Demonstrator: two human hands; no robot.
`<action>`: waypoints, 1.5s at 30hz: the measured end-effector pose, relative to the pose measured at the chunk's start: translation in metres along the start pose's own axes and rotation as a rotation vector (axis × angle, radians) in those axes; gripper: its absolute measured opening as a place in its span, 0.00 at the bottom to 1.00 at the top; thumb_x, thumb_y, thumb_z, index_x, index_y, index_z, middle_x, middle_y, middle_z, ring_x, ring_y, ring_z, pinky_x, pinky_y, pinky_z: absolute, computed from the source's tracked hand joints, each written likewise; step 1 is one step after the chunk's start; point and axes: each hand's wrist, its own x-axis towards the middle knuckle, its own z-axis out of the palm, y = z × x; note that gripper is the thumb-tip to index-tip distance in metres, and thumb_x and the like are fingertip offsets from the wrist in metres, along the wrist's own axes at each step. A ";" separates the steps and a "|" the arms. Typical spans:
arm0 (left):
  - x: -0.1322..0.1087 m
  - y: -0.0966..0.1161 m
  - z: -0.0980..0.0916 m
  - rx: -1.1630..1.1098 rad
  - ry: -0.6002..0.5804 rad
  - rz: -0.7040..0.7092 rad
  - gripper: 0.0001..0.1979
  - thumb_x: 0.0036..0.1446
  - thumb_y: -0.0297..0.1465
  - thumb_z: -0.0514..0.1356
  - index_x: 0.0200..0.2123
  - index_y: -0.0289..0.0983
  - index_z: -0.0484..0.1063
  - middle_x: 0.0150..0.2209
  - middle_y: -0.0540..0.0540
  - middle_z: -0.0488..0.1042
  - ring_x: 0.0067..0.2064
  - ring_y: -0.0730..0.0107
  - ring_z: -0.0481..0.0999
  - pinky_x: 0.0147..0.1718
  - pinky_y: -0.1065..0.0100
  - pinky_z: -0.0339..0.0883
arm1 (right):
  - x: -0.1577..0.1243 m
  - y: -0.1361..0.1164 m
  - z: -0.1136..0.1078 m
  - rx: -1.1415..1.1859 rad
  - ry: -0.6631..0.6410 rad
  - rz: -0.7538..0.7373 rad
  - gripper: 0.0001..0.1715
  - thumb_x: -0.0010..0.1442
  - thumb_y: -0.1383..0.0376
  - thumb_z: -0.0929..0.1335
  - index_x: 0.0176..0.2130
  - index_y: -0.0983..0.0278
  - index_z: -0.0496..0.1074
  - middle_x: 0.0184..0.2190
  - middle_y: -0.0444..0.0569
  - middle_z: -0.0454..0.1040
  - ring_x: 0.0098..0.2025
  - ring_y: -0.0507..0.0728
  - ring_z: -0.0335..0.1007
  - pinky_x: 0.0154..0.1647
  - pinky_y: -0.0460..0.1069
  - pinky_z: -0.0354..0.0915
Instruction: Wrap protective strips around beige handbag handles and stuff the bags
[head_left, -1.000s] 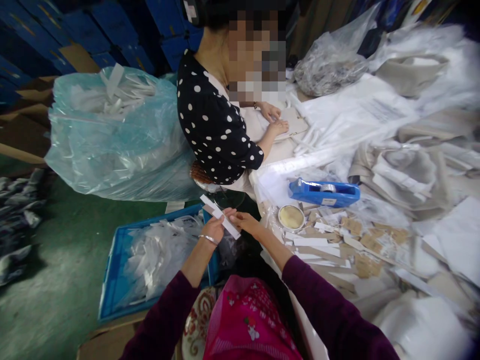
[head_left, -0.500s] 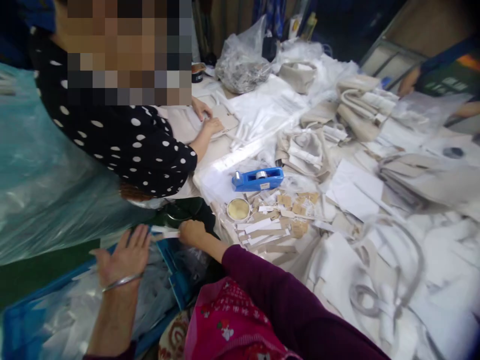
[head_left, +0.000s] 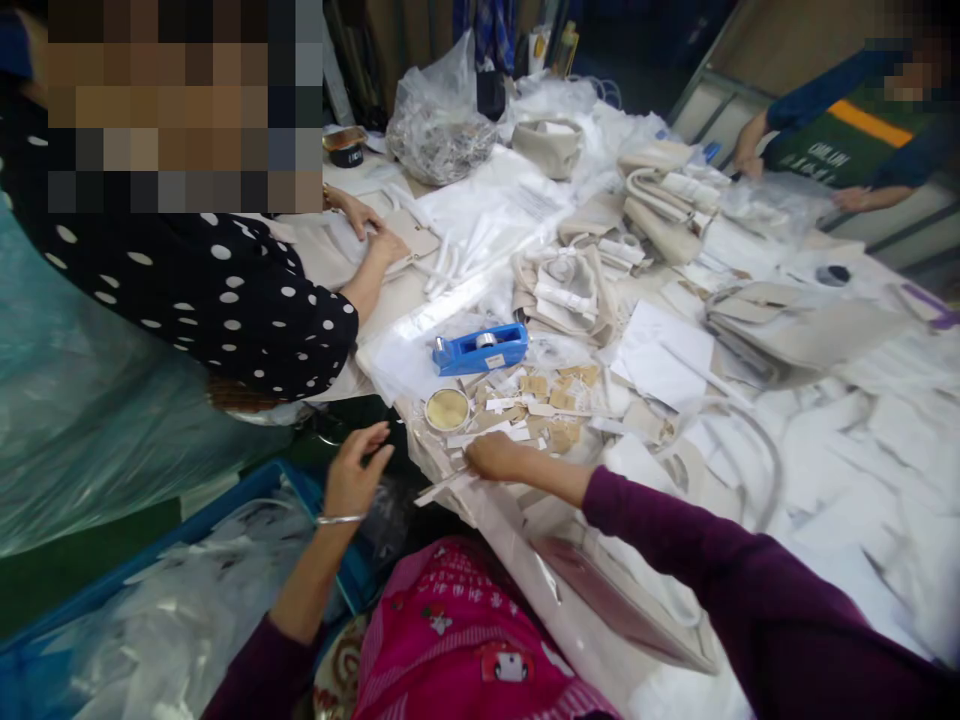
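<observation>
My left hand [head_left: 355,472], with a bangle at the wrist, is raised above the end of a blue crate [head_left: 281,480]. Its fingers are apart and nothing is in them. At the near edge of the table, my right hand [head_left: 496,457] is closed on a narrow pale strip [head_left: 444,487] that sticks out past the edge. Its fingertips are partly hidden. More white and beige strips lie just beyond this hand, with small tan tags [head_left: 564,434] among them. A round tin [head_left: 447,409] of yellowish stuff stands close by, below a blue tape dispenser [head_left: 480,349].
Clear plastic and white scraps [head_left: 187,600] fill the crate. Beige handbags [head_left: 562,290] and white paper [head_left: 664,350] cover much of the table. A co-worker in a dotted sleeve [head_left: 225,290] handles a bag at the left; another person [head_left: 832,150] works at the far right.
My right hand has moved right, from beside my left hand to the strips at the table edge. My left hand has risen to the right and its fingers have curled. The view has shifted right.
</observation>
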 end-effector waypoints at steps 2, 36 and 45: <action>0.000 0.008 0.049 0.087 -0.130 0.164 0.15 0.53 0.34 0.60 0.46 0.40 0.72 0.45 0.43 0.72 0.49 0.56 0.70 0.53 0.54 0.62 | -0.034 0.036 0.007 -0.043 -0.061 0.060 0.08 0.53 0.71 0.68 0.35 0.69 0.77 0.36 0.63 0.78 0.43 0.68 0.75 0.42 0.57 0.68; 0.012 0.017 0.211 0.392 -0.491 0.168 0.15 0.41 0.22 0.65 0.33 0.37 0.65 0.43 0.37 0.67 0.53 0.44 0.63 0.53 0.48 0.53 | -0.103 0.128 0.038 0.140 0.136 0.298 0.14 0.58 0.69 0.63 0.41 0.63 0.75 0.42 0.53 0.76 0.46 0.59 0.71 0.42 0.47 0.63; 0.039 0.023 0.189 0.099 -0.476 0.032 0.16 0.35 0.26 0.69 0.30 0.40 0.69 0.36 0.42 0.75 0.48 0.49 0.71 0.51 0.55 0.60 | -0.103 0.137 0.038 0.258 0.199 0.306 0.12 0.57 0.71 0.63 0.37 0.64 0.76 0.37 0.53 0.77 0.42 0.57 0.71 0.39 0.45 0.61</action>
